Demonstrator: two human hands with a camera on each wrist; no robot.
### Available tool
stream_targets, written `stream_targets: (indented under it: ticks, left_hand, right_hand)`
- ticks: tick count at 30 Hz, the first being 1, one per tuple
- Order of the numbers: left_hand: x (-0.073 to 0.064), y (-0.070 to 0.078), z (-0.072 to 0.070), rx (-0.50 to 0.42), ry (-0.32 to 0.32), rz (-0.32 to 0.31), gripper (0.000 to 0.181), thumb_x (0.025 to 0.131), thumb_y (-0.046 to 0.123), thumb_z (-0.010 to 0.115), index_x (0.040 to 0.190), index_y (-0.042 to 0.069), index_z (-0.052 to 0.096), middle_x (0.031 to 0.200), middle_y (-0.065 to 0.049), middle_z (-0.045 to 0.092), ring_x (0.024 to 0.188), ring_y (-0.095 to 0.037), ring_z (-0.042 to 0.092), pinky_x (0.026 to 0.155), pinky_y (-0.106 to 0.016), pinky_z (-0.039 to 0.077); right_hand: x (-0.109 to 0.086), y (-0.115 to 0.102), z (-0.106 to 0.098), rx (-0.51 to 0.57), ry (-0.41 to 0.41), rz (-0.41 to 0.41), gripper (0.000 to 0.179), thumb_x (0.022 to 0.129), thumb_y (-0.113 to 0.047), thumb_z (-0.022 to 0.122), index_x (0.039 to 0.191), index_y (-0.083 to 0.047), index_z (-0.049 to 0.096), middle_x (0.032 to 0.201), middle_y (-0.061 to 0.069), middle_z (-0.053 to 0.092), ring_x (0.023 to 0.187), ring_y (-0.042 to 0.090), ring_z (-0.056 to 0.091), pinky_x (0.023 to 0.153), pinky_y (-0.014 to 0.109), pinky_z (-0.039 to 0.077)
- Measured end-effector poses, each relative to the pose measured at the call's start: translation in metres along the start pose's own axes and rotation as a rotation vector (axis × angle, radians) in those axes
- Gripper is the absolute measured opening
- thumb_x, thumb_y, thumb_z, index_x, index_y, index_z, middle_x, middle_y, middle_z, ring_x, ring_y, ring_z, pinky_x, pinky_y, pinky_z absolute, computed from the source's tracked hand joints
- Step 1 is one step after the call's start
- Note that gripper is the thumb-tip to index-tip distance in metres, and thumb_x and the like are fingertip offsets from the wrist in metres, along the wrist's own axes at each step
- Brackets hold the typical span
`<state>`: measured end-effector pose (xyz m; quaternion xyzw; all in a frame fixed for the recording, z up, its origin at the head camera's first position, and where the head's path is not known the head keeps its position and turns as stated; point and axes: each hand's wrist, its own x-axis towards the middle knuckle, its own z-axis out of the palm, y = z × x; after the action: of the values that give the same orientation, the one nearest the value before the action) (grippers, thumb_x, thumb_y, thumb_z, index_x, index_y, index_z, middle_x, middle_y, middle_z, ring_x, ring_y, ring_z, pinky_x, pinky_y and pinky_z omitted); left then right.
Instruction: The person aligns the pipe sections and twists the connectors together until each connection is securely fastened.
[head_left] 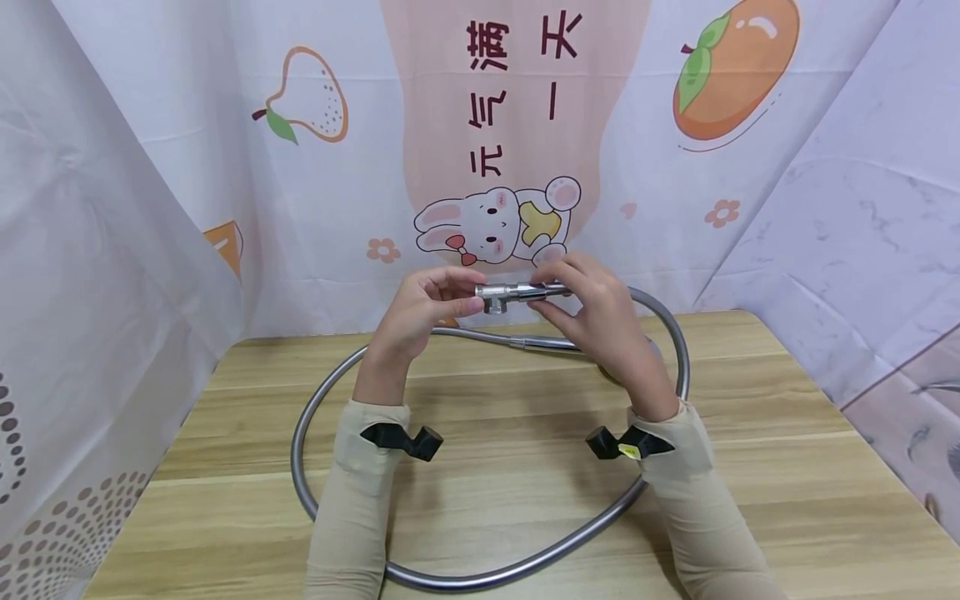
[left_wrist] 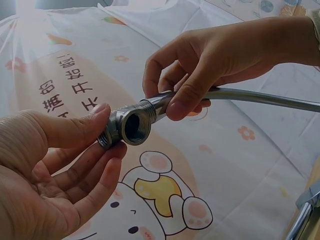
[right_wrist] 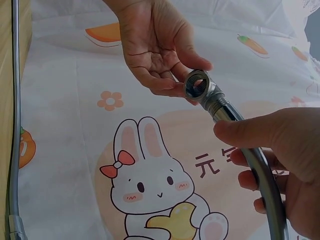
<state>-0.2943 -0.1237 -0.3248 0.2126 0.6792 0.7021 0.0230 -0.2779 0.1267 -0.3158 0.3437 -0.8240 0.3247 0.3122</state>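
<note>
My left hand (head_left: 416, 317) pinches one end of a chrome tee fitting (head_left: 492, 292) between thumb and fingers, above the back of the table. The fitting's threaded side opening (left_wrist: 136, 128) faces the left wrist camera. Its other end meets the smooth metal end piece (right_wrist: 226, 113) of a grey shower hose (head_left: 302, 450). My right hand (head_left: 600, 312) grips that end piece, thumb on one side and fingers on the other. How far the two parts are threaded together I cannot tell.
The hose loops across the wooden table (head_left: 510, 500), passing under both forearms. Behind the right wrist lies a chrome shower handle (head_left: 551, 343), partly hidden. A printed cloth (head_left: 337, 208) hangs at the table's back edge. Black camera mounts (head_left: 423, 443) sit on both wrists.
</note>
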Motion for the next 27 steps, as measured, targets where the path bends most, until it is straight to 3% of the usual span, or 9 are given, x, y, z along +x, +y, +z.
stream_targets:
  ticks: [14, 21, 27]
  left_hand:
    - [0.0022, -0.0046, 0.0008, -0.032, 0.007, 0.003, 0.036, 0.086, -0.009, 0.073, 0.096, 0.025, 0.079, 0.095, 0.006, 0.075, 0.085, -0.011, 0.066, 0.068, -0.021, 0.048]
    - [0.0026, -0.0038, 0.0018, -0.026, 0.013, -0.009, 0.032, 0.087, -0.009, 0.072, 0.099, 0.019, 0.079, 0.095, 0.005, 0.075, 0.086, -0.012, 0.068, 0.068, -0.023, 0.049]
    - [0.0026, -0.0039, 0.0021, -0.027, 0.009, -0.008, 0.035, 0.087, -0.010, 0.072, 0.097, 0.023, 0.078, 0.095, 0.005, 0.075, 0.085, -0.012, 0.068, 0.068, -0.022, 0.048]
  right_hand:
    - [-0.0010, 0.0040, -0.0005, 0.002, -0.008, 0.016, 0.026, 0.083, -0.013, 0.085, 0.107, -0.010, 0.076, 0.100, 0.007, 0.070, 0.090, 0.021, 0.063, 0.076, 0.034, 0.050]
    - [-0.0021, 0.0042, -0.0013, -0.005, -0.025, 0.021, 0.027, 0.084, -0.016, 0.084, 0.109, -0.011, 0.077, 0.099, 0.005, 0.072, 0.088, 0.019, 0.057, 0.073, 0.031, 0.043]
    - [-0.0027, 0.0040, -0.0022, -0.018, -0.046, 0.032, 0.027, 0.086, -0.017, 0.083, 0.111, -0.011, 0.076, 0.098, 0.005, 0.073, 0.085, 0.019, 0.054, 0.071, 0.032, 0.041]
